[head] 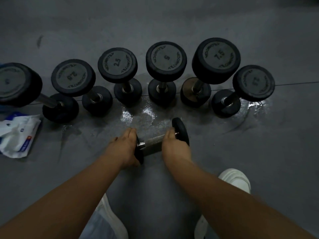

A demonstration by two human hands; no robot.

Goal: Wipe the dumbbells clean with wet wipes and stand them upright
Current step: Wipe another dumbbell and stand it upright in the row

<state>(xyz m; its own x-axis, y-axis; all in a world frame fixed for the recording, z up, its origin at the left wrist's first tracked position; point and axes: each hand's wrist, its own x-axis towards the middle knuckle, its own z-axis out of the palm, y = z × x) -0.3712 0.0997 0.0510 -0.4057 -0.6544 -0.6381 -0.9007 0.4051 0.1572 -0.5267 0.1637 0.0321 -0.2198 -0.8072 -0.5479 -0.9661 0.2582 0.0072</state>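
Note:
A small black dumbbell (153, 143) lies on its side on the grey floor in front of me, its metal handle showing between my hands. My left hand (125, 148) grips its left head. My right hand (174, 146) grips the handle next to the right head (181, 130). Behind it several black dumbbells stand upright in a row, among them two marked 2.5 (73, 77) (117, 62), one marked 5 (166, 58) and one marked 7.5 (216, 57). No wipe shows in either hand.
An open white and blue wet-wipe pack (17, 135) lies on the floor at the left. Wet patches (138, 114) shine on the floor under the row. My white shoes (236, 178) (110, 216) are at the bottom.

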